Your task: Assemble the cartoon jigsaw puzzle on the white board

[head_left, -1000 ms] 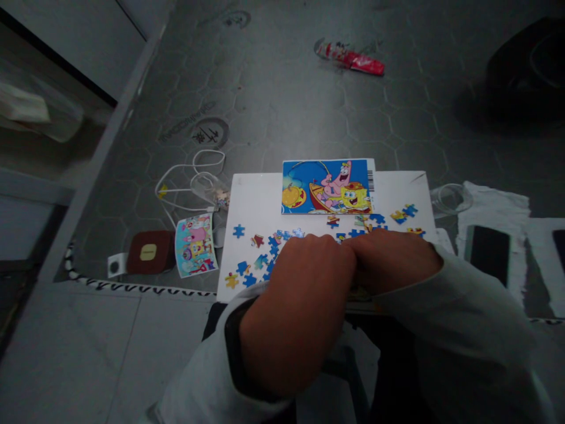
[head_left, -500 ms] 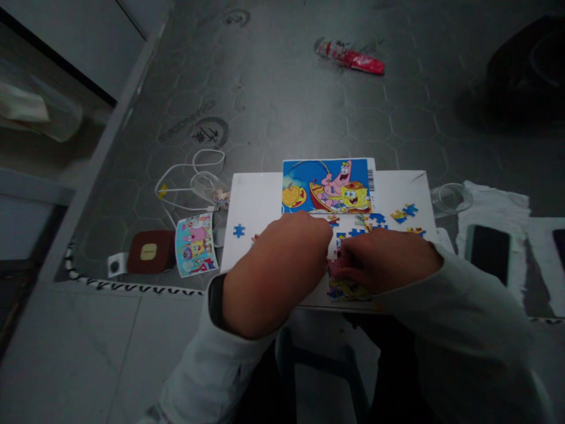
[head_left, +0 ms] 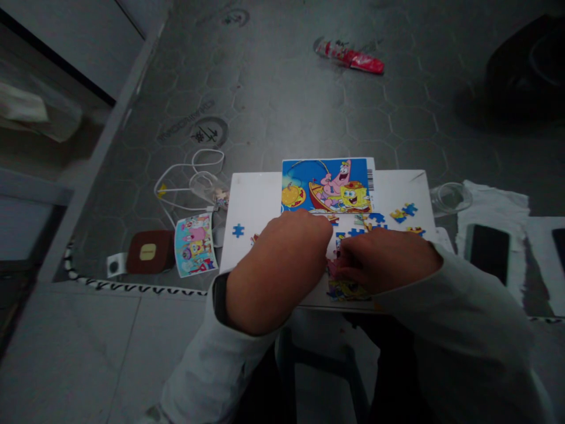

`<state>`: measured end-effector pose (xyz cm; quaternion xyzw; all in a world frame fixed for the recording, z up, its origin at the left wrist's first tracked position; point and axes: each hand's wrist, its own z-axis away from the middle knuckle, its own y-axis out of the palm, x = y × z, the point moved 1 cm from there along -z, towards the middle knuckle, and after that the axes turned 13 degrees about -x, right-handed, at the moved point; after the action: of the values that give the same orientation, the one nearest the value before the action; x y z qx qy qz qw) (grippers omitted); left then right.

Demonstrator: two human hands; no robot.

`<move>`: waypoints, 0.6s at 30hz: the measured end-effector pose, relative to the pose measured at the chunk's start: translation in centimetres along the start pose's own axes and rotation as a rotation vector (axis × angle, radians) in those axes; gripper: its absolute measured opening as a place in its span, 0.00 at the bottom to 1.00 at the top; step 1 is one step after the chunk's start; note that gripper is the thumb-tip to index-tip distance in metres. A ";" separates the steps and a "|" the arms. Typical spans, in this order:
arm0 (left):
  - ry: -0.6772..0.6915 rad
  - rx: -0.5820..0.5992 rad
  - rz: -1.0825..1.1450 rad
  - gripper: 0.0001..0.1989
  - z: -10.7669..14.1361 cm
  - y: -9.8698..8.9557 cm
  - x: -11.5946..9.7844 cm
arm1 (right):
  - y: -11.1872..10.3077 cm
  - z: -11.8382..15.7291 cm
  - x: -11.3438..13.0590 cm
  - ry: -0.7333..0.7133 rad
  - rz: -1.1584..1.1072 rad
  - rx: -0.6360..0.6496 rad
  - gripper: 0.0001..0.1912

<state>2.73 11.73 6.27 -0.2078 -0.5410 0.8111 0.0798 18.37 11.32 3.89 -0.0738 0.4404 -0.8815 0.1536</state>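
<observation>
A partly joined jigsaw puzzle lies near the front edge of a white board. Over it my right hand is closed, fingertips curled together at the puzzle's left part; whatever they pinch is hidden. My left hand hovers just left of it, back of the hand up and fingers out of sight behind it. Beyond my hands lies the cartoon picture card. Loose puzzle pieces are scattered between card and hands, with more pieces to the right and a single blue piece at left.
On the left are a second picture card, a brown box and a white cable. A clear round container and a phone on white paper sit at right. A red wrapper lies farther out.
Both hands stay almost in place over the puzzle. My left wrist has shifted very slightly to the right.
</observation>
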 end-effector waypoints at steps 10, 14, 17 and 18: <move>-0.023 -0.048 0.000 0.17 0.4 0.0 -0.2 | -0.2 0.0 0.2 -0.013 0.009 0.010 0.20; -0.019 -0.059 -0.017 0.17 0.4 0.1 -0.3 | -0.1 0.0 0.1 -0.026 0.021 0.005 0.21; -0.010 -0.043 -0.048 0.17 0.7 0.1 -0.3 | -0.1 0.0 0.0 -0.034 0.006 0.004 0.21; -0.005 -0.035 -0.058 0.17 0.8 0.0 -0.2 | -0.1 0.0 0.0 -0.031 0.001 -0.001 0.20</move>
<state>2.60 10.94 6.58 -0.1913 -0.5610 0.7994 0.0986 18.34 11.43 3.98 -0.0872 0.4382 -0.8800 0.1610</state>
